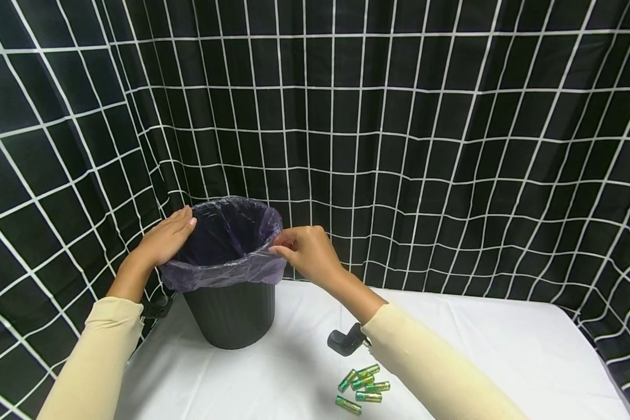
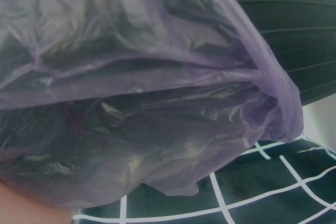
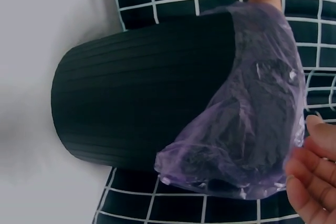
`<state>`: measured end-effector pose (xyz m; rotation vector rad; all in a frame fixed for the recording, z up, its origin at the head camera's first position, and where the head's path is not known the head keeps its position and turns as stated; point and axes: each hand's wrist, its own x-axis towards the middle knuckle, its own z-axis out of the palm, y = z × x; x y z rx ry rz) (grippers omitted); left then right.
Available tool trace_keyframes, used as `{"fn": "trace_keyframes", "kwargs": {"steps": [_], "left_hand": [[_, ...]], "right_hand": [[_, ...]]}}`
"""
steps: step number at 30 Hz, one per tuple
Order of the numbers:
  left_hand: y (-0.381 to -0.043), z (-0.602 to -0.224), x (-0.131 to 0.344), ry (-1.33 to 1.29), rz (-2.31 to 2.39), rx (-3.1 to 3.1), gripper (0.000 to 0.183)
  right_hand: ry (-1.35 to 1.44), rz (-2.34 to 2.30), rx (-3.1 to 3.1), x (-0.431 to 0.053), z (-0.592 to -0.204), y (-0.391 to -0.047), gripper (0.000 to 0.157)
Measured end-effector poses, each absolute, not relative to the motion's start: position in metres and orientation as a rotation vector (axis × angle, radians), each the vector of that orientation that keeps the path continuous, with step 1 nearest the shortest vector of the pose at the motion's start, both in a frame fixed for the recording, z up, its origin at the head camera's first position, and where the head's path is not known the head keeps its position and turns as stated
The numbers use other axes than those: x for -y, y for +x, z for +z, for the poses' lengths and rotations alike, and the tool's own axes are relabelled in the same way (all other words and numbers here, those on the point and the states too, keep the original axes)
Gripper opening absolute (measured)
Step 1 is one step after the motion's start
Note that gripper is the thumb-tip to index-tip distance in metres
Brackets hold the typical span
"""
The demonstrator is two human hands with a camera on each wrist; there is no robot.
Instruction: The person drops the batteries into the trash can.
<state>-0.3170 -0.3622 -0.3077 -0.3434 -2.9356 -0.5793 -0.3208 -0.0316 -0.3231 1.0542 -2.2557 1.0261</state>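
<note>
A purple translucent trash bag (image 1: 215, 276) lines a black ribbed trash bin (image 1: 233, 315), its top folded outward over the rim. My left hand (image 1: 169, 236) lies flat on the bag at the bin's left rim, fingers straight. In the left wrist view the folded bag (image 2: 157, 77) covers most of that hand. At the right rim, my right hand (image 1: 307, 251) pinches the bag's edge between thumb and curled fingers. The right wrist view shows its fingers (image 3: 302, 177) at the edge of the bag (image 3: 257, 114), beside the dark bin wall (image 3: 142, 93).
Several green and gold batteries (image 1: 368, 396) lie in a loose group on the white tablecloth (image 1: 273, 379), near the right forearm. Black curtains with a white grid (image 1: 399, 146) hang behind the table and along its left side, close to the bin.
</note>
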Motion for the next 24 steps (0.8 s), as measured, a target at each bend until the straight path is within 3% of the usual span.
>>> {"fn": "trace_keyframes", "kwargs": {"steps": [24], "left_hand": [[-0.316, -0.306, 0.361, -0.354, -0.563, 2.953, 0.069]], "right_hand": [[1.135, 0.925, 2.166, -0.021, -0.357, -0.270, 0.005]]}}
